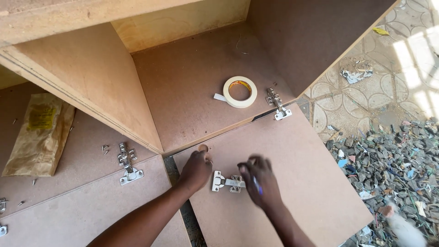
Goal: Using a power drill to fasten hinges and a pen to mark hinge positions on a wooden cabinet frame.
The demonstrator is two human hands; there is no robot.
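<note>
1. Head view, from where I watch: my left hand (195,170) rests knuckles-up on the brown door panel (292,183), fingers curled loosely and holding nothing that I can see, just left of a loose metal hinge (227,182) and just below a round bored hole (203,148) near the panel's edge.
2. My right hand (259,179) lies at the hinge's right end, fingertips bent down onto or just over it; something thin and bluish shows along the fingers, but it is too blurred for me to name, and I cannot tell how tight the grip is.
3. That hinge lies flat on the panel between both hands, its cup end to the left.
4. Farther up, a mounted hinge (276,104) joins this panel to the cabinet floor (183,87), and a roll of masking tape (239,91) lies flat just left of it.
5. To the left, a second door panel (82,206) carries another hinge (128,165), with loose screws (105,148) near it and a tan paper bag (40,135) lying inside the next compartment.
6. An upright wooden divider (91,73) separates both compartments.
7. Right of the cabinet I see patterned paving (361,98) in sunlight and a heap of mixed rubble and scraps (393,160).
</note>
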